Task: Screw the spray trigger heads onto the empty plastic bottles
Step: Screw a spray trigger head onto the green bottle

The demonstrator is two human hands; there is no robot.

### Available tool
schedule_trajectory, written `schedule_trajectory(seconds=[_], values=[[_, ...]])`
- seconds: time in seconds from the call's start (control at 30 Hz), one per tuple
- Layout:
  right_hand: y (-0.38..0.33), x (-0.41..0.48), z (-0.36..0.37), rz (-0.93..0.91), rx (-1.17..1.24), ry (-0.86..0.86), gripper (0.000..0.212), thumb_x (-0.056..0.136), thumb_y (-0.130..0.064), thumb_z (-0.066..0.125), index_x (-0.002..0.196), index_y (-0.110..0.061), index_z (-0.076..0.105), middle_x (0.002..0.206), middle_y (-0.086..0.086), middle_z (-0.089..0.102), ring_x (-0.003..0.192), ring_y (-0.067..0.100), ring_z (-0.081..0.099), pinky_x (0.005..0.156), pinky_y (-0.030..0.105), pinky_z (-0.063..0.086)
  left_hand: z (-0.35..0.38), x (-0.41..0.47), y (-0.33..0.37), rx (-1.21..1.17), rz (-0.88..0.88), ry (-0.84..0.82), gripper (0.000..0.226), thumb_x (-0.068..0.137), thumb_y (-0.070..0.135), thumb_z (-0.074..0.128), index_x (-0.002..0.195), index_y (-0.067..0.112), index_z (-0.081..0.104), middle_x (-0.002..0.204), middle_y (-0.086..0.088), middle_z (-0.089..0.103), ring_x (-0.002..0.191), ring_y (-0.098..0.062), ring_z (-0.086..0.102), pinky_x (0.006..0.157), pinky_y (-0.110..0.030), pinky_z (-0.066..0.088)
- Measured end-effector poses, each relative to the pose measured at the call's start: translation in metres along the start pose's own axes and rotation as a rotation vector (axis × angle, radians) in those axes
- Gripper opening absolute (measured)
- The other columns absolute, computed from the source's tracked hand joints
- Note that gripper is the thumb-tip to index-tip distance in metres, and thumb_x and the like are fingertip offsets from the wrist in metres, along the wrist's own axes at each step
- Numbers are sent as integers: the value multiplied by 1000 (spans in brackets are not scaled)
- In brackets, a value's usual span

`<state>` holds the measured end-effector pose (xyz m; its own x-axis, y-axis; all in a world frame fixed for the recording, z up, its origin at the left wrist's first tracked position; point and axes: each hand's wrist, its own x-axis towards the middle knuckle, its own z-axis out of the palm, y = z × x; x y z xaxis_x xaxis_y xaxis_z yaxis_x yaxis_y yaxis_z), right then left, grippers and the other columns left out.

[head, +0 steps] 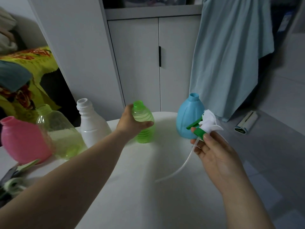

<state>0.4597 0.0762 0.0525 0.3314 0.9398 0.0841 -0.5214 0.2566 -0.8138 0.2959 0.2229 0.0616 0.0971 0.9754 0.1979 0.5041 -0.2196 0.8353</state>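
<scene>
A ribbed translucent green bottle [145, 128] stands upright and uncapped on the white table [140, 179]. My left hand [130, 123] wraps around its upper part. My right hand [214, 154] holds a white and green spray trigger head [204, 124] by its green collar, with its thin clear dip tube [179, 167] hanging down to the left. An open blue bottle [189, 116] stands just behind the trigger head. To the left stand a white bottle [92, 124], a clear yellowish bottle [61, 134] and a pink bottle [23, 139], all uncapped.
More trigger heads [14, 177] lie blurred at the table's left edge. A white cabinet [148, 63] stands behind the table and a light blue cloth [231, 55] hangs at the right. A small roller-like object [246, 123] lies on the grey floor.
</scene>
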Motion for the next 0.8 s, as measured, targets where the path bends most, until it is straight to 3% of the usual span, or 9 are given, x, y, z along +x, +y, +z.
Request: schedule_trajectory(seconds=[0.2,0.33,0.43,0.5,0.6,0.7,0.8], values=[[-18,0,3,-140,135,25,24,69,-16,48,65,-24,70,75,-10,73,71,6,67,68,17,55,-10,-22,2,25,101,24,82,55,22,82,121,13,35,105,3,45,94,-15,44,64,-11,28],[-24,-5,13,-186,284,55,20,70,-19,49,81,-21,65,76,-8,73,77,7,68,72,19,55,-41,-58,2,17,149,-23,77,52,19,83,114,15,38,102,1,50,93,-17,50,73,-13,33],[-30,-10,25,-214,346,41,20,68,-23,52,83,-20,65,76,-8,74,79,6,68,72,19,55,-65,-90,-2,-48,139,-118,72,48,20,86,104,23,41,97,1,55,92,-18,54,82,-30,42],[-29,-14,36,-208,336,11,21,68,-23,52,85,-20,62,75,-7,74,78,6,69,72,19,55,-74,-108,-6,-103,108,-173,69,45,24,87,98,30,42,98,-3,59,91,-20,57,83,-32,45],[-20,-18,54,-167,303,-16,22,67,-23,51,87,-19,58,72,-8,73,75,5,69,70,18,55,-78,-123,-15,-139,78,-183,64,51,13,84,99,30,44,99,-7,60,89,-19,58,81,-31,46],[-14,-18,68,-158,307,-6,16,69,-20,53,83,-19,59,70,-7,73,72,7,69,66,19,55,-80,-126,-21,-145,93,-191,64,53,6,81,101,28,45,94,3,60,87,-11,58,79,-21,47],[-14,-14,75,-182,339,-21,16,75,-18,52,90,-15,57,72,-7,73,75,7,68,68,20,55,-81,-127,-24,-170,128,-234,66,54,5,81,101,32,44,100,6,59,98,-14,58,85,-21,45]])
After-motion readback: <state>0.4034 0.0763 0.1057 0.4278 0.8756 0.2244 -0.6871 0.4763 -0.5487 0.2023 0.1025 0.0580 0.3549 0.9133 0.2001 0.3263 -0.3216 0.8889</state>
